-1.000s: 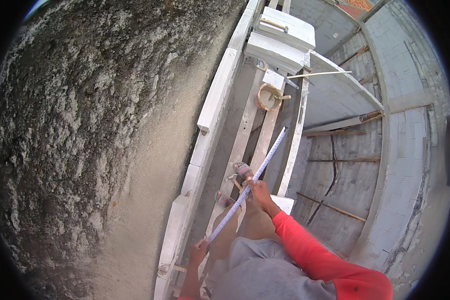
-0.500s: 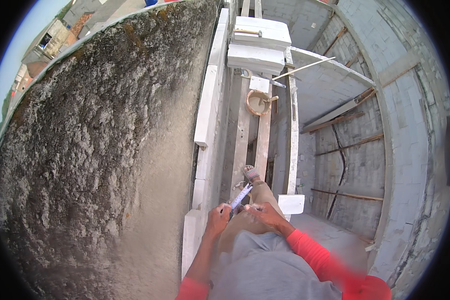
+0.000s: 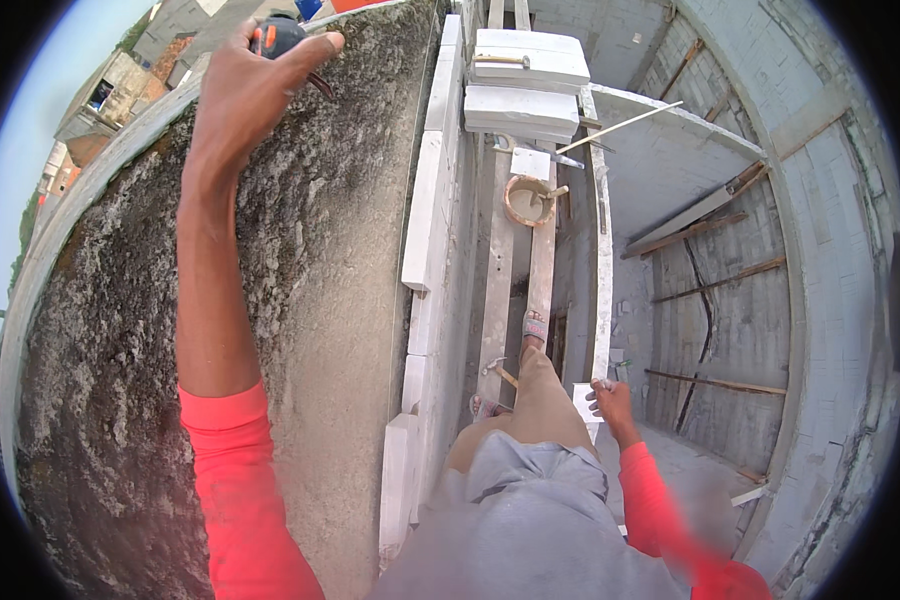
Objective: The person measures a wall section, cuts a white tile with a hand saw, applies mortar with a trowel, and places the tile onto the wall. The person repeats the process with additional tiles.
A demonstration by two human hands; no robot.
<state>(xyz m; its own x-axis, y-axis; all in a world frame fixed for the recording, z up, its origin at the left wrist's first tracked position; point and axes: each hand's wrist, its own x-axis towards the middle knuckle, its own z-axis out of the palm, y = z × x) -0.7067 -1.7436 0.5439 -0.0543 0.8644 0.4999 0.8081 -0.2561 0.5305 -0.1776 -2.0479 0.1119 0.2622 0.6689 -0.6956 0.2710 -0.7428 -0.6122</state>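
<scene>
Displaced since the earlier frame: the bare left hand [image 3: 240,100], then held low, is raised to the upper left, before the rough, dark, grey-streaked wall [image 3: 320,250]; the bare right hand [image 3: 616,408] has shifted outward to the right. Fingers of the left hand are clamped around the rounded black-and-orange tape measure [image 3: 278,38], at the upper edge of the view. Fingers of the right hand are bent at the small white rectangular block [image 3: 582,402]; whether they grip it cannot be told. Beyond the sandalled feet [image 3: 535,325], the round terracotta-coloured bucket [image 3: 509,200] of grey mortar stands on long pale wooden planks [image 3: 497,270]. Farther on lie stacked thick white blocks [image 3: 522,108], topped by a wooden-handled hammer [image 3: 500,60].
</scene>
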